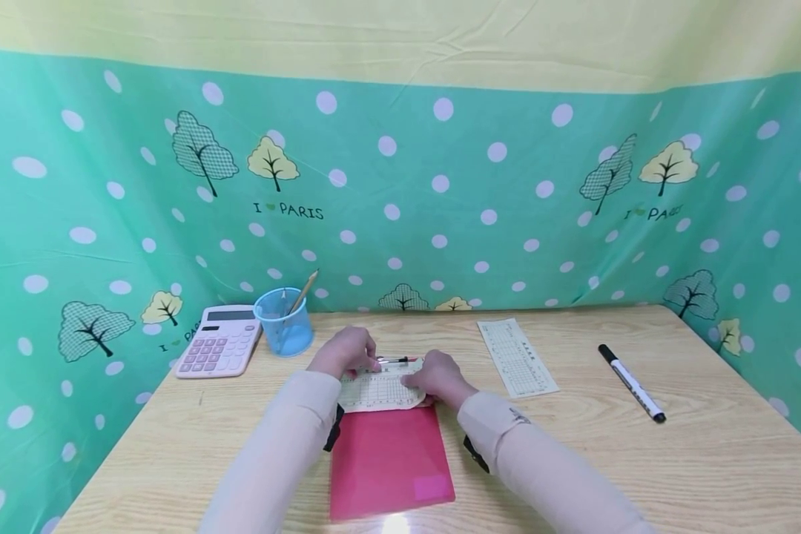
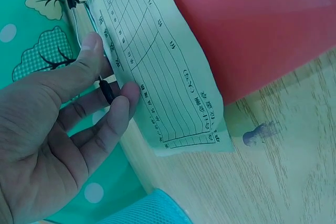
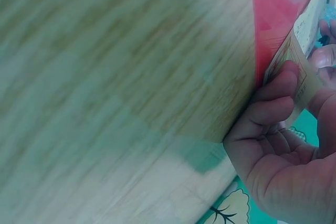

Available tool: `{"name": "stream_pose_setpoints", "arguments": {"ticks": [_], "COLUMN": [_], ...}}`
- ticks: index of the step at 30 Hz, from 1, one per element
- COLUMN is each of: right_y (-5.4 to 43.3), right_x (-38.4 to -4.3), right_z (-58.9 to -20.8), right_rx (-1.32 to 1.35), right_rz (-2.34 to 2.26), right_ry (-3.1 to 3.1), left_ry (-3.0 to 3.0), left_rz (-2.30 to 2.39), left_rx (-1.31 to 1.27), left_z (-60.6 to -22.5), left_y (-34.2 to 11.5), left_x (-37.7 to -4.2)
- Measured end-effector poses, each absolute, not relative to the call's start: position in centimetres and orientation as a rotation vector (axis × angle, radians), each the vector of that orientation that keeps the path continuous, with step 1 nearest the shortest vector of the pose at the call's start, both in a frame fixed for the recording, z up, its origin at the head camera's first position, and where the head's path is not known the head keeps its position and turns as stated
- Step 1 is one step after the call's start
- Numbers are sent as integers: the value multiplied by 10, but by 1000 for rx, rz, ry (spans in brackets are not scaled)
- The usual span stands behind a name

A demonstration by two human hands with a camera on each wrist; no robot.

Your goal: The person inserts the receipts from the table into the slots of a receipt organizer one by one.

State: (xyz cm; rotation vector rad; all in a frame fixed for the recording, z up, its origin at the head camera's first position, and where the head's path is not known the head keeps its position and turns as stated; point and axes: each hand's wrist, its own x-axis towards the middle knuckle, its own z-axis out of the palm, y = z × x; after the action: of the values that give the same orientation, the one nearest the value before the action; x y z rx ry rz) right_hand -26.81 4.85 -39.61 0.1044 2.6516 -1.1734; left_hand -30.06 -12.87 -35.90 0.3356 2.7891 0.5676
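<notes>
Pale rectangular printed paper slip (image 1: 377,394) laid across far end of red plastic folder (image 1: 389,454), long axis left-right; black-tipped metal clip (image 1: 395,360) pinched by left hand (image 1: 347,351), slip's right end by right hand (image 1: 440,377), forearms (image 1: 274,452) angled inward

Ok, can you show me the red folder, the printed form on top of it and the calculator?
Red folder (image 1: 389,456): head view, on its front cover.
Printed form (image 2: 154,69): left wrist view, on its grid.
Calculator (image 1: 219,345): head view, on its keypad.

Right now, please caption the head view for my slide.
Two hands handle a receipt slip and metal clip over a red folder.
</notes>
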Motion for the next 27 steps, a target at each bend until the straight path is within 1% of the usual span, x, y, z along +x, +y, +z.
{"name": "stream_pose_setpoints", "arguments": {"ticks": [11,27], "right_y": [51,52], "right_x": [-270,-271], "right_z": [-397,-392], "right_rx": [110,126], "right_rz": [-1193,-1181], "right_ry": [2630,2602], "left_ry": [2804,2808], "left_rz": [569,621], "left_rx": [372,357], "left_z": [-360,-361], "left_y": [-130,-131], "left_x": [-300,-297]}}
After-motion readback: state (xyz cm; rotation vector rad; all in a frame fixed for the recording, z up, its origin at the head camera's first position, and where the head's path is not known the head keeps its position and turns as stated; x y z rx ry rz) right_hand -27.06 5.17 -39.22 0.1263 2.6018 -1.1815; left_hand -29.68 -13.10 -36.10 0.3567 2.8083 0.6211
